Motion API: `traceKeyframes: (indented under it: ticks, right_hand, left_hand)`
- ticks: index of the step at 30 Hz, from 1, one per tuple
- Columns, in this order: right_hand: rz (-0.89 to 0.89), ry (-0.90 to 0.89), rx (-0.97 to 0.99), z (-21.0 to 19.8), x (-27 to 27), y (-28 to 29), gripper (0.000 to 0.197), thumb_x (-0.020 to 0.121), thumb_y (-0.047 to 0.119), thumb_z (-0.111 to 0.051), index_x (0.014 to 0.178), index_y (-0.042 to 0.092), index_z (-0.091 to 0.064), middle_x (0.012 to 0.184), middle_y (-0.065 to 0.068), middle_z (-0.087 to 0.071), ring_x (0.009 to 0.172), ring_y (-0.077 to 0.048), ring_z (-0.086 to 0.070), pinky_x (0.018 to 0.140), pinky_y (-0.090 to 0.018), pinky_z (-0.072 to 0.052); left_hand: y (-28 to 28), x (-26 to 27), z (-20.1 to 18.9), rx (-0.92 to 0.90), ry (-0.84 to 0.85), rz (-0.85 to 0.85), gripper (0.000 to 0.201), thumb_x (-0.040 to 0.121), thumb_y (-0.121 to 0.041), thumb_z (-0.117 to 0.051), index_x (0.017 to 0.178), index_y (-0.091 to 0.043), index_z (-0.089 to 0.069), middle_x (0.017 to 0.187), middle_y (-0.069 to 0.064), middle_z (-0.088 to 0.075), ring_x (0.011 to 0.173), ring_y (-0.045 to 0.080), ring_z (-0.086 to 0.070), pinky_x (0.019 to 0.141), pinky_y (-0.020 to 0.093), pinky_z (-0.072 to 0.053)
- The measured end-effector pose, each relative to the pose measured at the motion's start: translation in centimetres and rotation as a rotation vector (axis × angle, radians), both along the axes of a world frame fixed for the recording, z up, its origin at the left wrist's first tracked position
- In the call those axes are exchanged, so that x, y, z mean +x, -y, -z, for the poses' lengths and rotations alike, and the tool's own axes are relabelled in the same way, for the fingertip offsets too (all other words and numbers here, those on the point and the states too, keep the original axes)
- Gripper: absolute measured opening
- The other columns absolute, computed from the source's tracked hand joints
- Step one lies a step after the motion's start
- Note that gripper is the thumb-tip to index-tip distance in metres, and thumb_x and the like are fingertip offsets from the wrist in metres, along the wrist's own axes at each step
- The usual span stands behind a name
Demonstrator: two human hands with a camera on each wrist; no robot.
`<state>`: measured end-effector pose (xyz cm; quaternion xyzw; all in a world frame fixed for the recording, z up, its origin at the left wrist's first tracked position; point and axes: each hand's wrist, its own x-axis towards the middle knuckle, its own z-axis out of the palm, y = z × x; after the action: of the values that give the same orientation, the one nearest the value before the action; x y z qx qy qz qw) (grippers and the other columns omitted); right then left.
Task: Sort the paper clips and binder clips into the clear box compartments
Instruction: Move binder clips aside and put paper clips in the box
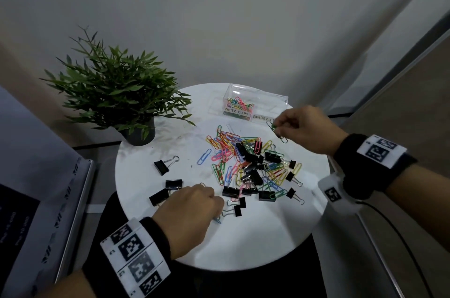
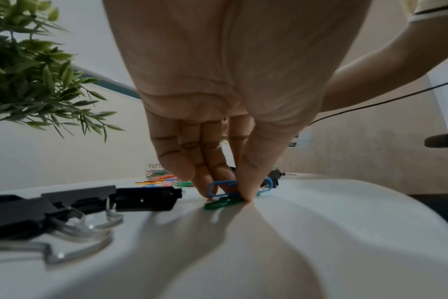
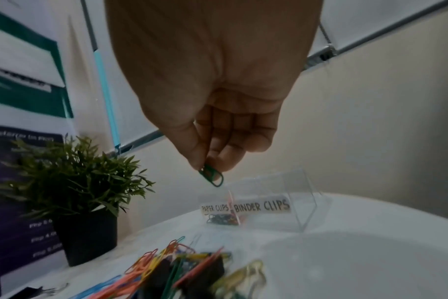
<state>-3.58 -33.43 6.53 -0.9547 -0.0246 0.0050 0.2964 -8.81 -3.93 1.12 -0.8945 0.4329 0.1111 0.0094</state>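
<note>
The sort looks barely begun: the box (image 1: 255, 100) at the table's (image 1: 255, 237) far edge holds some paper clips on its left side, its right side looks empty, and the pile (image 1: 250, 166) remains mid-table. The right hand (image 1: 302, 127) pinches green clips (image 1: 276, 131) near the box. The left hand (image 2: 218, 101) pinches a blue clip (image 2: 223, 188) against the near table.

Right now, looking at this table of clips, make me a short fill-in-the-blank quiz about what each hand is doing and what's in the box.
1. The right hand pinches a ____ wire paper clip in the air.
2. The left hand pinches a blue wire paper clip against the round white ____.
3. In the clear plastic box, only the compartment labelled ____ holds clips.

Missing words: green; table; PAPER CLIPS
</note>
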Motion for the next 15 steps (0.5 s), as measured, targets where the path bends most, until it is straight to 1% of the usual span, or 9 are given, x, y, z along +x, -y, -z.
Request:
traceKeyframes:
  ticks: [1, 3, 4, 5, 7, 8, 12, 14, 15]
  right_hand:
    - [0.001, 0.032, -0.046, -0.4, 1.0, -0.3, 0.007, 0.083, 0.013, -0.068, 0.086, 0.018, -0.070, 0.067, 0.008, -0.067, 0.058, 0.001, -0.057, 0.063, -0.011, -0.042]
    - [0.002, 0.094, -0.144, -1.1, 3.2, -1.0, 0.009, 0.084, 0.014, -0.066, 0.091, 0.017, -0.071, 0.072, 0.005, -0.065, 0.067, -0.010, -0.059, 0.070, -0.022, -0.046]
    - [0.009, 0.120, -0.184, -1.4, 4.5, -1.4, 0.011, 0.085, 0.015, -0.065, 0.093, 0.017, -0.071, 0.074, 0.005, -0.063, 0.070, -0.014, -0.058, 0.072, -0.024, -0.047]
    - [0.014, 0.142, -0.216, -1.6, 5.7, -1.8, 0.012, 0.085, 0.016, -0.063, 0.094, 0.018, -0.071, 0.076, 0.004, -0.064, 0.072, -0.016, -0.058, 0.073, -0.026, -0.047]
    - [0.017, 0.174, -0.269, -1.6, 8.1, -2.5, 0.016, 0.086, 0.017, -0.060, 0.097, 0.020, -0.070, 0.083, 0.002, -0.068, 0.076, -0.020, -0.059, 0.073, -0.028, -0.049]
    - [0.015, 0.182, -0.294, -1.4, 9.2, -2.9, 0.017, 0.086, 0.017, -0.058, 0.099, 0.020, -0.069, 0.087, 0.000, -0.070, 0.079, -0.022, -0.061, 0.073, -0.029, -0.048]
    - [0.005, 0.154, -0.374, -0.2, 12.1, -4.2, 0.020, 0.085, 0.014, -0.055, 0.102, 0.022, -0.064, 0.093, -0.001, -0.070, 0.085, -0.025, -0.062, 0.069, -0.028, -0.043]
    - [0.016, 0.134, -0.398, 0.5, 13.0, -4.4, 0.020, 0.083, 0.014, -0.055, 0.098, 0.023, -0.064, 0.093, -0.003, -0.069, 0.084, -0.027, -0.062, 0.068, -0.028, -0.043]
    - [0.024, 0.125, -0.408, 0.7, 13.2, -4.4, 0.019, 0.082, 0.013, -0.055, 0.095, 0.023, -0.065, 0.093, -0.004, -0.069, 0.084, -0.028, -0.062, 0.067, -0.028, -0.043]
  left_hand:
    - [-0.1, 0.2, 0.2, -0.004, -0.004, -0.009, 0.037, 0.042, -0.015, -0.079, 0.063, -0.033, -0.056, 0.061, -0.014, -0.052, 0.056, 0.009, -0.056, 0.042, 0.021, -0.041]
    - [-0.1, 0.3, 0.0, -0.011, -0.030, -0.020, 0.034, 0.049, -0.013, -0.074, 0.068, -0.032, -0.054, 0.064, -0.012, -0.053, 0.061, 0.011, -0.057, 0.047, 0.023, -0.043]
    - [0.1, 0.2, -0.3, -0.009, -0.070, -0.044, 0.031, 0.057, -0.011, -0.070, 0.074, -0.031, -0.053, 0.070, -0.010, -0.055, 0.068, 0.014, -0.058, 0.052, 0.026, -0.046]
    - [0.3, 0.2, -0.5, -0.019, -0.094, -0.070, 0.028, 0.066, -0.008, -0.063, 0.083, -0.028, -0.053, 0.079, -0.006, -0.058, 0.078, 0.018, -0.058, 0.061, 0.031, -0.047]
    - [0.5, 0.1, -0.6, -0.009, -0.099, -0.093, 0.029, 0.080, -0.005, -0.049, 0.101, -0.024, -0.048, 0.100, 0.000, -0.056, 0.096, 0.023, -0.051, 0.076, 0.035, -0.042]
    - [0.6, 0.1, -0.7, -0.010, -0.120, -0.108, 0.031, 0.082, -0.004, -0.045, 0.106, -0.024, -0.045, 0.105, 0.002, -0.053, 0.100, 0.024, -0.048, 0.079, 0.036, -0.039]
    - [0.8, 0.1, -1.0, 0.017, -0.180, -0.090, 0.036, 0.085, -0.001, -0.043, 0.117, -0.019, -0.044, 0.113, 0.007, -0.051, 0.104, 0.030, -0.047, 0.082, 0.038, -0.042]
    - [0.7, 0.3, -1.1, 0.021, -0.206, -0.068, 0.035, 0.085, -0.002, -0.042, 0.116, -0.019, -0.047, 0.114, 0.007, -0.051, 0.105, 0.030, -0.049, 0.083, 0.038, -0.042]
    - [0.7, 0.5, -1.3, 0.000, -0.218, -0.067, 0.034, 0.086, -0.003, -0.042, 0.114, -0.021, -0.049, 0.113, 0.005, -0.051, 0.105, 0.029, -0.050, 0.082, 0.036, -0.041]
